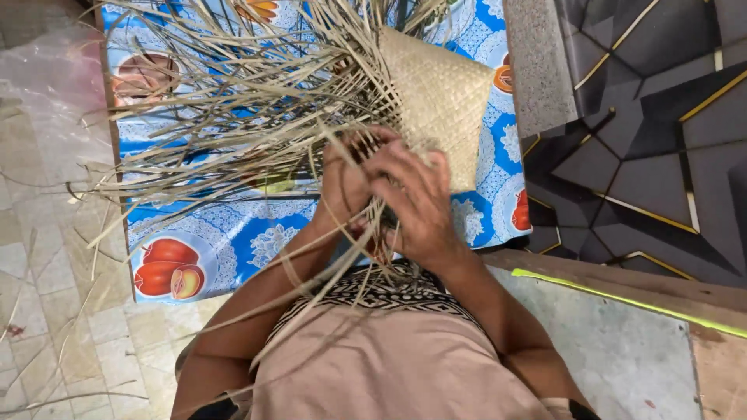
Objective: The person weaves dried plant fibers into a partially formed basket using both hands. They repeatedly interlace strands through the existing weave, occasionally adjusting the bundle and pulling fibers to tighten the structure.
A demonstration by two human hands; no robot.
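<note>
**Two hands plaiting a palm-leaf mat over a fruit-print cloth**

Seen from above, a blue plastic floor cloth (233, 241) printed with fruit and white lace shapes covered most of the tiled floor (47, 257), with dark patterned flooring (646, 132) to the right. On the cloth lay a partly woven straw mat (440, 97), pale tan and tightly plaited, its finished section a diamond shape pointing away from the person. Long loose leaf strips (226, 101) fanned out leftward from its unfinished edge, dry, thin and tangled. Both hands met at the mat's near corner, directly ahead of the person's chest. The left hand (342, 187) was curled around a bundle of strips. The right hand (416, 198) lay against the woven edge, fingers bent over strips, pinching them. Neither hand was nearer; they touched each other.
</note>
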